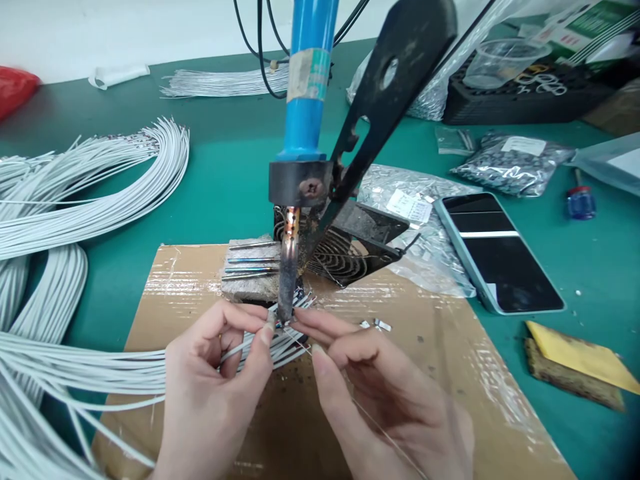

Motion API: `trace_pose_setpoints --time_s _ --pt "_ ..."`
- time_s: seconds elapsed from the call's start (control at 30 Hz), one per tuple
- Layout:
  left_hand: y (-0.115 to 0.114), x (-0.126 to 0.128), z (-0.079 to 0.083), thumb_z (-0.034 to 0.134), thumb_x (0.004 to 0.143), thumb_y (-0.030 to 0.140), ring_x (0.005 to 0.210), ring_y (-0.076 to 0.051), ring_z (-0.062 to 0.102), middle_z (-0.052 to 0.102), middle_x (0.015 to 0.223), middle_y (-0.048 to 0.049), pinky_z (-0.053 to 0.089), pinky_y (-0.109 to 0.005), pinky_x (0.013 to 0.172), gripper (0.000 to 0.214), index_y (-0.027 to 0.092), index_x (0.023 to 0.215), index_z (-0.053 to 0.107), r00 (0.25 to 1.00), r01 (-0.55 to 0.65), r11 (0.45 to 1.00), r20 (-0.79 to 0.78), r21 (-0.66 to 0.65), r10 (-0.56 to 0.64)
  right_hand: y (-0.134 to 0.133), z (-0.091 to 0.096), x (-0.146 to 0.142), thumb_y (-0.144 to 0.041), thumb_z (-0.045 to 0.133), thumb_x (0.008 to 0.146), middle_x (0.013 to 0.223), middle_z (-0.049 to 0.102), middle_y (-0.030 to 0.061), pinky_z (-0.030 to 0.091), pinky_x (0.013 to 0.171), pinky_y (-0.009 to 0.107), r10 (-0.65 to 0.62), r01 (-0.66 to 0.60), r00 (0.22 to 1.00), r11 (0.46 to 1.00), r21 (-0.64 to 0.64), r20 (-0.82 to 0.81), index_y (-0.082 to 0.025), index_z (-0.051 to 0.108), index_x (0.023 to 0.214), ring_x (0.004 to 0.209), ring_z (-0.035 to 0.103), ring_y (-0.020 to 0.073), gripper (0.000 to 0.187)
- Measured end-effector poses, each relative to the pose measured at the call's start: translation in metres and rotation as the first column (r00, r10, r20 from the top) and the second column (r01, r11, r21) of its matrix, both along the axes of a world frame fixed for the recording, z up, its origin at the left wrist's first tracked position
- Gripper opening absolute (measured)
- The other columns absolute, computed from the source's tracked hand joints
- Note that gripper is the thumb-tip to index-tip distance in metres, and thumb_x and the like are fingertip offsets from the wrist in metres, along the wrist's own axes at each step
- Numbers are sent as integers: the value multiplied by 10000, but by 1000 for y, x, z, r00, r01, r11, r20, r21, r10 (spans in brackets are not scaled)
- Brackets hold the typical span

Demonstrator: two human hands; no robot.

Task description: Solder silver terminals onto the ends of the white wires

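A blue soldering iron point(306, 130) points straight down from a black metal stand arm point(385, 87). Its dark tip point(287, 287) ends between my two hands. My left hand point(220, 380) pinches the end of a white cable close to the tip, with a bundle of white cables point(135, 363) running under it. From the right, my right hand point(395, 393) holds a thin solder wire point(385, 433) between thumb and fingers, its end at the tip. Its forefingers reach a tiny part there, too hidden to make out.
Behind the tip are a small black fan point(345, 247) and a grey block with metal rods point(250, 270). Cardboard point(400, 320) lies beneath the hands. Coiled white cables point(100, 193) fill the left side. At right are a phone point(505, 260) and a yellow sponge point(580, 353).
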State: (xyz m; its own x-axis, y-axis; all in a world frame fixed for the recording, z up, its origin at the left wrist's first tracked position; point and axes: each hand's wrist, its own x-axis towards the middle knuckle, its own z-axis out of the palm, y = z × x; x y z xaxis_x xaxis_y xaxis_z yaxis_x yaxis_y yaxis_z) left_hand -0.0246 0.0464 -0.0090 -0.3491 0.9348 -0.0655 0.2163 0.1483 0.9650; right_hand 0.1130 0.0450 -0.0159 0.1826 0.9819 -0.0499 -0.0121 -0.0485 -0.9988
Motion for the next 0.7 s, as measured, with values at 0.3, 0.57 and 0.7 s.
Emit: trace_pose_setpoints --time_s 0.3,0.57,0.7 --pt "-1 0 -3 723 855 131 497 -55 564 785 861 7 417 -137 435 152 216 730 705 1000 16 999 3 -38 -16 -1 -3 0 -207 717 881 1064 843 23 628 887 244 -5 5 999 1000 8 39 -259 640 703 944 822 211 201" --pt "0 0 -2 729 849 139 527 -64 599 782 864 9 450 -135 464 141 219 736 705 1000 11 1000 7 -27 -11 0 -1 -3 -164 735 845 1048 845 12 633 839 204 -27 27 999 1000 13 -21 -258 656 704 927 821 191 187" --pt "-2 0 -2 729 851 144 537 -65 598 778 874 6 404 -133 438 140 222 736 709 1000 8 1000 -7 -25 -9 0 1 -4 -169 751 839 1037 846 -18 613 855 173 -41 41 999 999 26 4 -262 657 688 925 819 163 200"
